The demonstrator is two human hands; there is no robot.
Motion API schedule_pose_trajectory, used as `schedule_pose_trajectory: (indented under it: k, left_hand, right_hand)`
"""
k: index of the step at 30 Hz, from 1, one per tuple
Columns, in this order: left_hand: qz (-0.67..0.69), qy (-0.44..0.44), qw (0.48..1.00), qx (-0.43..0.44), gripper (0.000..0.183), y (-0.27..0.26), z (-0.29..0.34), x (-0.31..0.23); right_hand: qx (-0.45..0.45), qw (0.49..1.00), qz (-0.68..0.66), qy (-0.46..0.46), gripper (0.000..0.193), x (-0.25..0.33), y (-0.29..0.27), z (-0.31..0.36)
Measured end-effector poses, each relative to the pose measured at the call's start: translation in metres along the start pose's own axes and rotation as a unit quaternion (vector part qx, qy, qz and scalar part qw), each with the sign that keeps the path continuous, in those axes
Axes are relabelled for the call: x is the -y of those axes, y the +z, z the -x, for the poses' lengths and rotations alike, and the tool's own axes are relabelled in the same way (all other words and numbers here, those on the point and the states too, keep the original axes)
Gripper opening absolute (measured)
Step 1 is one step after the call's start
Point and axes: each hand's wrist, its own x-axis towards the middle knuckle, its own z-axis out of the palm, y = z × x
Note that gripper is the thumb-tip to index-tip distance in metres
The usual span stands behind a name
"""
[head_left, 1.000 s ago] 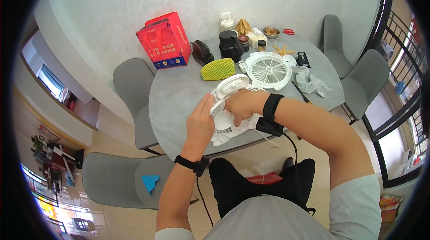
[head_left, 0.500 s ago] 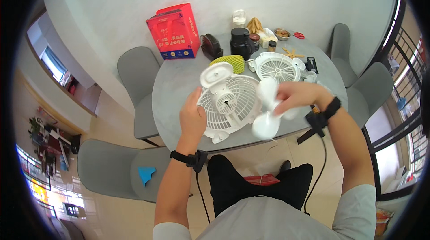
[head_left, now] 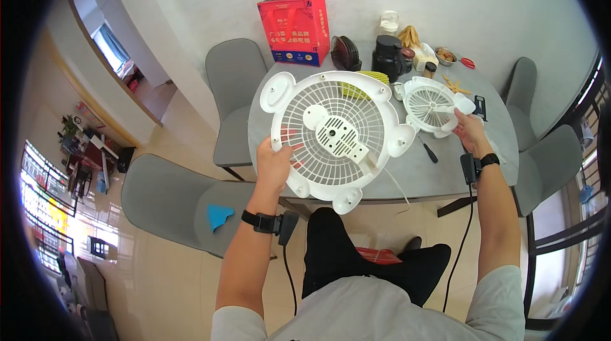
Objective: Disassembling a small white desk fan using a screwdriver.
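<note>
My left hand (head_left: 275,164) grips the left rim of a white round fan housing (head_left: 392,112), its fingers showing behind the grille bars. The housing is tilted up above the near table edge, with a slotted motor cover (head_left: 342,136) at its centre, rounded lobes round its rim and a thin cord (head_left: 398,185) hanging from it. At the right, my right hand (head_left: 470,130) has its fingers closed on a white fan blade (head_left: 464,105), over a smaller white grille (head_left: 420,100) lying on the table. A dark-handled screwdriver (head_left: 431,154) lies between the two hands.
Behind the housing stand a red paper bag (head_left: 294,29), a dark ribbed round object (head_left: 344,53) and a black jug (head_left: 387,58). A bowl (head_left: 445,56), red scissors (head_left: 468,62) and a starfish-shaped item (head_left: 456,84) lie farther right. Grey chairs (head_left: 237,70) surround the grey table (head_left: 417,182).
The housing has been turned over and raised, so its other face shows. My right hand has carried the fan blade away to the right, onto the smaller grille. The screwdriver has come into view.
</note>
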Motion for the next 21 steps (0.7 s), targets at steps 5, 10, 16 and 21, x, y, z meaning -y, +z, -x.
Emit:
schedule_pose_trajectory:
  k: [5, 10, 16, 21]
  left_hand:
    - [0.004, -0.008, 1.000, -0.011, 0.029, -0.003, 0.012, -0.006]
    - [-0.006, -0.038, 0.998, -0.045, 0.033, -0.003, 0.023, -0.009]
    - [0.058, -0.073, 0.995, -0.044, 0.035, -0.008, 0.033, 0.004]
    - [0.101, -0.094, 0.990, -0.035, 0.041, -0.004, 0.042, 0.004]
  right_hand:
    - [-0.058, 0.996, 0.054, -0.042, 0.049, -0.004, -0.020, -0.014]
    - [-0.169, 0.944, 0.242, -0.149, 0.047, -0.001, -0.007, 0.022]
    - [0.188, 0.952, 0.180, -0.162, 0.066, -0.035, 0.072, 0.144]
    - [0.377, 0.905, 0.170, -0.099, 0.083, -0.077, 0.118, 0.197]
